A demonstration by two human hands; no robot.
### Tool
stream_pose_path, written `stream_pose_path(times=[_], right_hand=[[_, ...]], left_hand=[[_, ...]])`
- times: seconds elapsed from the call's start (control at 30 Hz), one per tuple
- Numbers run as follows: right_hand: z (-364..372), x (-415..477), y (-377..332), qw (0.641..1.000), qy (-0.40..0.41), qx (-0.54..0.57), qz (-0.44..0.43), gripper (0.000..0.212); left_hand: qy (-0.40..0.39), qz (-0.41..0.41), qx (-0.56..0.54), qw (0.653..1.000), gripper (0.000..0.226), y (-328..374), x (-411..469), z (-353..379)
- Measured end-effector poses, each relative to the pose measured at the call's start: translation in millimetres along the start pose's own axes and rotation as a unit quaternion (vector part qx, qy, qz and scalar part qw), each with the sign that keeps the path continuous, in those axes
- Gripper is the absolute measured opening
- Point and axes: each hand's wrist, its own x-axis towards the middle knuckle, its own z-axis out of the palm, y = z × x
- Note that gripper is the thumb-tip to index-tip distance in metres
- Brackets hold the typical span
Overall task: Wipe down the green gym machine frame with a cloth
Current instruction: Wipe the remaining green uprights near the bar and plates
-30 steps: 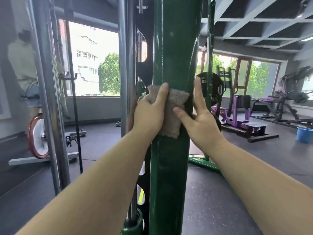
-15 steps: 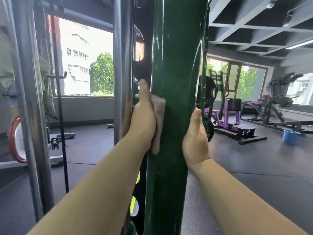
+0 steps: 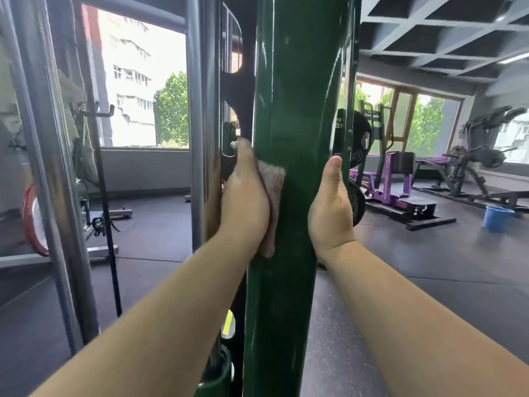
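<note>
Cloth, small, grey-pink, nappy: pressed flat against the left flank of the green upright, roughly at chest level in the head view, its lower edge hanging free below the palm.

Fingers of the left hand: out of sight, wrapped round the far side of the post or behind the cloth; cannot tell how tightly they curl. Thumb points up along the post edge, and the palm clamps the cloth to the paint. Fingers of the right hand: also hidden behind the post; thumb up along the right edge, palm bare against the metal, no cloth under it. Reads as a bracing hold.

Handling, as judgement. Cloth looks soft, light and limp, so it will fold and bunch rather than slide flat unless the palm spreads it; best taken with a broad flat hand, not a pinch. Post is rigid, fixed, glossy; the paint shows streaky highlights and is likely slick, so pressure must come from squeezing both sides together.

Outward: dark slotted plate and grey steel uprights just left of the post. Weight plate behind the right thumb. Purple machine and blue bucket well apart on the dark floor.
</note>
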Motion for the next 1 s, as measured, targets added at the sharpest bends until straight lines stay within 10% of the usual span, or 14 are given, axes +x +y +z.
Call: stream_pose_path(times=[0.23, 0.33, 0.53, 0.83, 1.0], right_hand=[[-2, -3, -1, 1.0, -0.019, 0.0, 0.0, 0.062], [-5, -11, 10, 0.999, -0.036, 0.017, 0.021, 0.07], [-26, -68, 74, 0.987, -0.119, -0.024, 0.104, 0.062], [-28, -100, 100, 0.952, -0.114, -0.095, 0.267, 0.092], [-24, -108, 112, 0.96, -0.124, 0.004, 0.252, 0.069]], left_hand=[[-0.084, -0.188, -0.133, 0.969, 0.04, -32, -15, -24], [-0.136, -0.031, -0.012, 0.99, 0.079, -9, -2, -20], [-0.092, 0.168, 0.144, 0.971, 0.074, -73, -43, -23], [-0.097, 0.126, 0.255, 0.954, 0.081, -125, -75, -43], [0.023, 0.446, 0.381, 0.81, 0.061, -85, -26, -8]])
